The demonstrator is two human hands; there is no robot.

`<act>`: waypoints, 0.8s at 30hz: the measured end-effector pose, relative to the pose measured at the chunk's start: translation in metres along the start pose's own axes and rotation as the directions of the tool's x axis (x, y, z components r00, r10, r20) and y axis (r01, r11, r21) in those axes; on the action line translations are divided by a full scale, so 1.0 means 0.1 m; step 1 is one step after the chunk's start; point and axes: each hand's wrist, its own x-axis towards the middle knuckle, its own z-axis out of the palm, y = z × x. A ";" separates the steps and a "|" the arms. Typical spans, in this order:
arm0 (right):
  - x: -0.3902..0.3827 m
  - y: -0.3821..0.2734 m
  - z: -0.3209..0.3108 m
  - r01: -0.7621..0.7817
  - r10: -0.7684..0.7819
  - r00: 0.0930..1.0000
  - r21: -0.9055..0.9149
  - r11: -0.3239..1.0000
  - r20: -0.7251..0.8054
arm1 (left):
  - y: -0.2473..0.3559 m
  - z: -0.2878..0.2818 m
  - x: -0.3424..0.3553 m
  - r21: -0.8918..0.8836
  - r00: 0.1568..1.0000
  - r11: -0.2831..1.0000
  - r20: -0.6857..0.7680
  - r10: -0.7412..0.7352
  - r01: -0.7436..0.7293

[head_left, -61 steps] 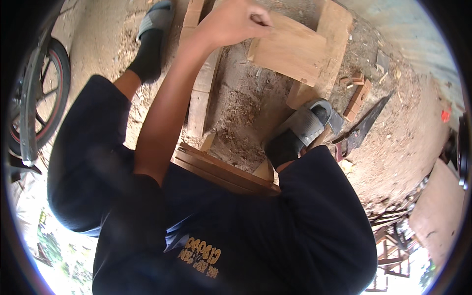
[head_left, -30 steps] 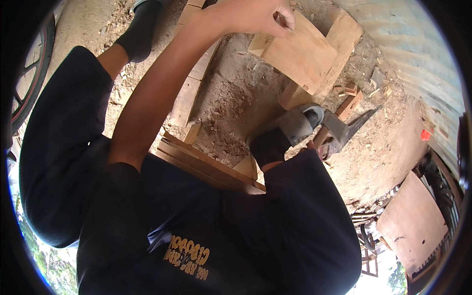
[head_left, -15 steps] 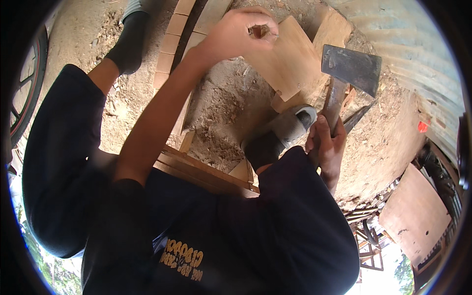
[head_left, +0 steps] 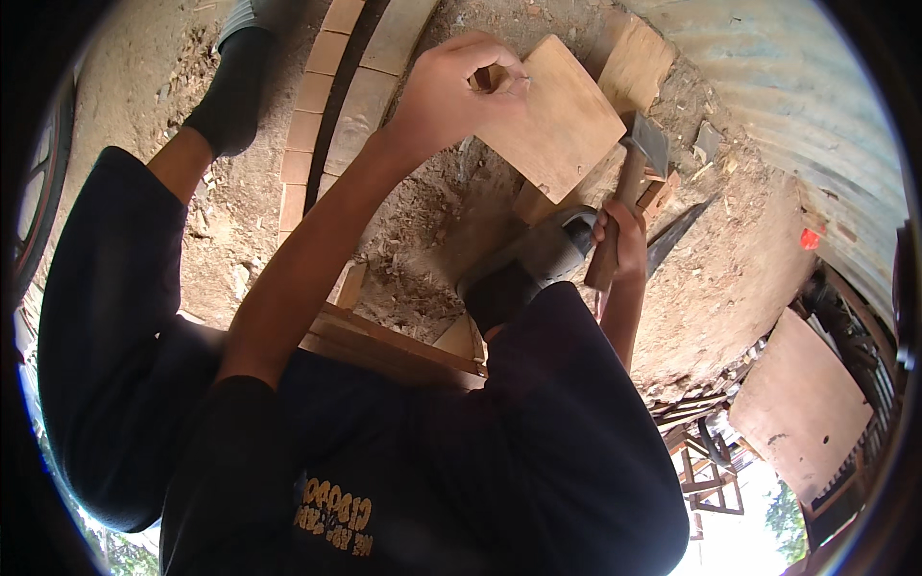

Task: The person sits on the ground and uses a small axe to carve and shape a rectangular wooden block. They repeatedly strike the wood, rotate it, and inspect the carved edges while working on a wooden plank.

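"Two hands are in view; what is each doing?"

"The right hand (head_left: 626, 235) is wrapped around the handle of an axe (head_left: 629, 180). The left hand (head_left: 456, 91) is apart from it, thumb and fingers curled into a ring at the left side of a board (head_left: 560, 120). I can't tell whether it pinches anything."

"Which way does the axe point?"

"Its handle slants, butt end toward the person, head up and away, leaning right. The head is just beside the board's right corner; I can't tell if they touch."

"And the board?"

"It lies askew in front of the person, above the dirt floor (head_left: 749, 274), one corner aimed back toward the right sandal (head_left: 555, 245). What shows is nearly square, so I can't tell its long axis."

"How do they look?"

"The axe has a dark grey metal head and brown handle. The board is flat, thin and pale tan, with a small dark mark near its closest corner."
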 end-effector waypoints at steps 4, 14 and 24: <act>0.11 -0.11 0.01 0.036 -0.089 0.994 -0.561 0.827 -0.067 | 0.05 0.07 -0.01 0.002 0.998 0.999 -0.042 -0.040 0.040; -0.41 -0.92 1.31 0.749 -0.694 0.499 -0.662 0.042 0.520 | 0.08 0.02 -0.09 -0.014 0.994 0.996 -0.062 -0.085 0.084; -0.01 -0.94 1.41 0.853 -0.767 0.344 -0.522 0.014 0.541 | 0.00 -0.08 -0.10 -0.134 0.997 0.988 0.009 -0.078 0.079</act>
